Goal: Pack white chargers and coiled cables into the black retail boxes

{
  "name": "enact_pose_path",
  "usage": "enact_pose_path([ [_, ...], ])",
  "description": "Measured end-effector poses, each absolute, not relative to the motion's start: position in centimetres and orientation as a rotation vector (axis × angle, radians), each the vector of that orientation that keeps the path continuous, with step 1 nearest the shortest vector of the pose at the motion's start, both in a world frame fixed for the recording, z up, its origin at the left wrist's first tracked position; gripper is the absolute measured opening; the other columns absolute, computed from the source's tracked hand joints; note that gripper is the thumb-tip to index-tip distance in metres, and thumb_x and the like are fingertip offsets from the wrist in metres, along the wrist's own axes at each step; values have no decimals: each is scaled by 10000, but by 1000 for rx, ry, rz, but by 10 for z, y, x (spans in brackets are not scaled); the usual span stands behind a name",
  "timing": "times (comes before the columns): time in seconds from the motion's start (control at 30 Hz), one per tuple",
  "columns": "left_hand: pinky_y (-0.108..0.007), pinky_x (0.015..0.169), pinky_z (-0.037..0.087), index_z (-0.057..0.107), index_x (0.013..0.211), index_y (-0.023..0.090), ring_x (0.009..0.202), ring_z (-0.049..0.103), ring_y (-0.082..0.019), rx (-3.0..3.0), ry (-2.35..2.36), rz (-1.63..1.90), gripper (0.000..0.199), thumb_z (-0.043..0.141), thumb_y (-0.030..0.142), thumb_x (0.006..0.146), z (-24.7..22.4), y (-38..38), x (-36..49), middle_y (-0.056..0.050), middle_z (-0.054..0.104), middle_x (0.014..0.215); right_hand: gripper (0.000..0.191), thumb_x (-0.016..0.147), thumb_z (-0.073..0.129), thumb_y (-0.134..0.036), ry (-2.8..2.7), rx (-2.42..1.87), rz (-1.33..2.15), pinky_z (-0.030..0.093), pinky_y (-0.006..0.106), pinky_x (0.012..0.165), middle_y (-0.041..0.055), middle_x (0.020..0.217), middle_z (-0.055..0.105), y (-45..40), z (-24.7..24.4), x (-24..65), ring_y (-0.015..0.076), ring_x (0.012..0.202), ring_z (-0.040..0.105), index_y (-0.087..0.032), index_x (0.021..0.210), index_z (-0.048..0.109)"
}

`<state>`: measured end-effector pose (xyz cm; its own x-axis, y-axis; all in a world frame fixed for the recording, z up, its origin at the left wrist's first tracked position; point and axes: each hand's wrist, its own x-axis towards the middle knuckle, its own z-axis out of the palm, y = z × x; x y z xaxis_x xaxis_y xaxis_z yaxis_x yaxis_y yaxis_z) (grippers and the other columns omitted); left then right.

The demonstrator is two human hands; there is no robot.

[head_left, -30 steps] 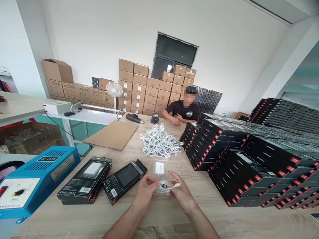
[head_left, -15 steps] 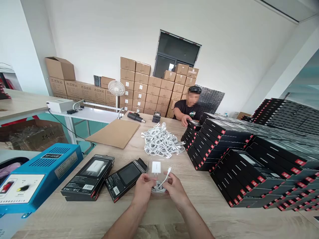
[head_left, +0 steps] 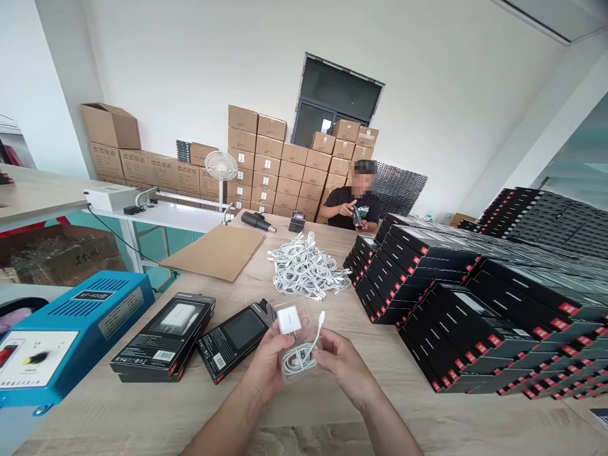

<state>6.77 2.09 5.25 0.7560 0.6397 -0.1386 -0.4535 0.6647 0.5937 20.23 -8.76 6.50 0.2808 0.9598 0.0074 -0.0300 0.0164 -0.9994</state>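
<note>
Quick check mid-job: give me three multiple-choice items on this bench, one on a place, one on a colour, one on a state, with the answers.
1. Where does the pile of white cables lie?
A. On the blue machine
B. On the table beyond the hands
C. On the flat cardboard sheet

2. What colour is the charger plug?
A. White
B. Red
C. Black

3. How is the clear tray with the plug and coiled cable held?
A. Lying untouched
B. Left hand only
C. Between both hands

Answers:
1 B, it sits mid-table behind the hands.
2 A, it is plainly white.
3 C, the left hand and right hand grip its two sides.
</note>
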Motion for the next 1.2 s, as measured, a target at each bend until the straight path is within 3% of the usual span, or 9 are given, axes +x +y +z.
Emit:
enact_pose_path([
  [0.1,-336,982,525,673,1154,158,1127,676,-244,587,348,664,634,879,163,554,54,20,67,-123,741,1216,435,745,773,-384,-933,-1319,764,459,375,944,79,1094,728,-87,63,204,252,1041,621,-204,1137,718],
  [0.27,-372,990,528,666,1180,161,1217,646,-311,626,331,663,687,922,199,543,53,20,67,-143,735,1228,391,758,758,-492,-840,-1390,542,459,309,723,41,845,672,-80,58,205,188,775,573,-167,973,724],
  [0.43,-428,968,545,594,1260,211,1204,651,-333,596,330,686,779,929,192,557,50,18,69,-128,730,1235,290,705,786,-424,-802,-1398,401,437,274,609,3,683,622,-72,63,189,150,630,518,-157,782,702],
  [0.57,-389,925,558,596,1231,194,1129,678,-298,625,329,715,737,928,199,573,49,17,70,-134,722,1224,293,763,729,-424,-790,-1402,383,492,298,676,39,745,689,-69,63,180,190,711,599,-154,874,760],
  [0.7,-446,846,593,575,1248,220,1028,695,-290,622,314,723,724,909,187,607,50,17,69,-124,716,1211,403,766,711,-480,-749,-1376,494,520,309,667,51,794,702,-66,62,180,199,720,611,-152,992,775],
  [0.8,-466,798,606,586,1233,213,1001,693,-298,626,302,720,691,900,190,618,51,17,69,-130,718,1194,415,734,749,-506,-731,-1342,528,495,284,599,32,741,668,-66,64,181,167,651,558,-156,955,776],
  [1.0,-392,799,589,654,1131,173,890,712,-249,614,276,714,579,898,200,607,53,18,68,-109,750,1069,330,810,731,-498,-915,-1315,587,423,255,578,8,691,641,-72,69,187,124,598,484,-182,899,756],
  [1.2,-402,831,582,672,1120,169,952,717,-279,601,303,718,595,912,209,578,52,17,71,-131,765,1090,357,776,728,-473,-832,-1342,533,467,289,619,17,720,662,-65,60,195,160,630,560,-167,960,718],
])
